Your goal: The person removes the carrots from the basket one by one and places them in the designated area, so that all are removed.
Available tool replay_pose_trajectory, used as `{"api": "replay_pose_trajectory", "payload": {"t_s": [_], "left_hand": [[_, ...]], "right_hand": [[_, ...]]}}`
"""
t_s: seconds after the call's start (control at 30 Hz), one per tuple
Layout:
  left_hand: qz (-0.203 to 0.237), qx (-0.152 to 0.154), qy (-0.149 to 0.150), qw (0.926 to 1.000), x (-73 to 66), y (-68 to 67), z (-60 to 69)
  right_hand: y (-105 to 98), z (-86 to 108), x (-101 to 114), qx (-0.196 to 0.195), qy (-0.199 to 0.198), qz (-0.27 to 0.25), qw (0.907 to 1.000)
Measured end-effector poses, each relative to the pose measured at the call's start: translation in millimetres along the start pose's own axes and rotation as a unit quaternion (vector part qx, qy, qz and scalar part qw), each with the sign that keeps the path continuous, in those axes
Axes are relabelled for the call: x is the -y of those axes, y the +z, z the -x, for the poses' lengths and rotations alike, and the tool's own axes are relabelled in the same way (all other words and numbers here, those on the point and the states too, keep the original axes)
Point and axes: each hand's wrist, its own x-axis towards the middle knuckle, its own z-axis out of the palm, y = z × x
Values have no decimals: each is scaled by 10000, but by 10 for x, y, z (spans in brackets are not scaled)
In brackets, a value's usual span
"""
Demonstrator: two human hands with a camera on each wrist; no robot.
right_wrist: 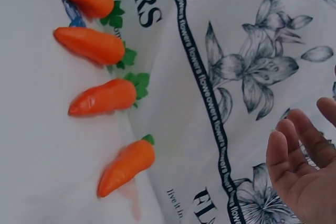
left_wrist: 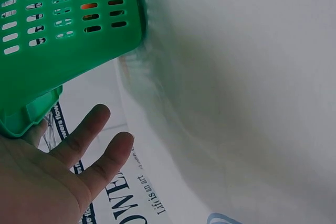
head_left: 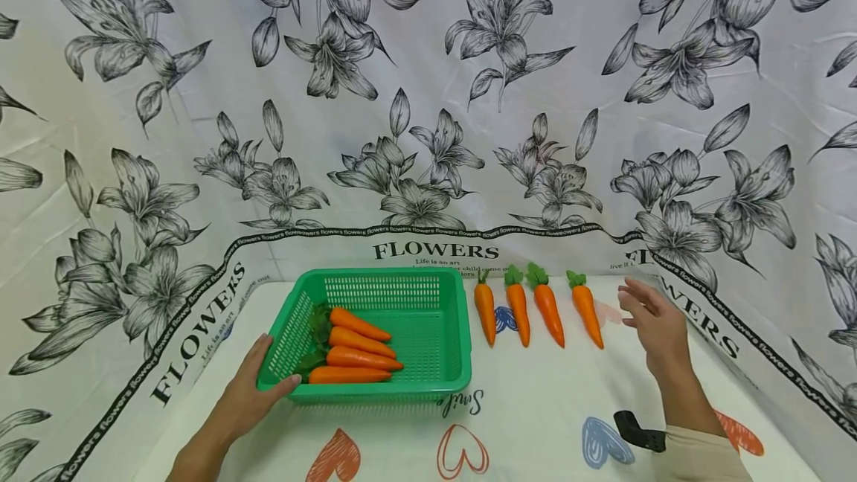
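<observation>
My left hand [head_left: 251,396] grips the near left corner of a green plastic basket [head_left: 462,333], its thumb over the rim. In the left wrist view, two fingers [left_wrist: 107,163] of that hand stretch out apart from the basket's slotted wall [left_wrist: 68,40]. Several orange carrots [head_left: 358,357] with green tops lie side by side in the basket's left part. My right hand [head_left: 659,326] is raised with loosely bent fingers and nothing in it. Nearest to it is the rightmost carrot [head_left: 587,315] of a row on the table; the same carrot [right_wrist: 126,169] is lowest in the right wrist view.
More carrots [head_left: 549,315] lie in the row right of the basket, leafy ends toward the back. The white tablecloth [head_left: 529,407] bears printed hearts. Behind it hangs a flower-printed curtain [head_left: 428,95]. A black strap-like piece [head_left: 639,434] sits by the right wrist.
</observation>
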Motion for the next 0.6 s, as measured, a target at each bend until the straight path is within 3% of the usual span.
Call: {"api": "replay_pose_trajectory", "payload": {"t_s": [0.27, 0.6], "left_hand": [[25, -21, 29, 10000, -33, -6, 4], [-26, 50, -74, 10000, -27, 2, 10]], "right_hand": [[33, 217, 261, 383, -787, -1045, 9907], [67, 407, 539, 920, -1511, -1480, 9730]]}}
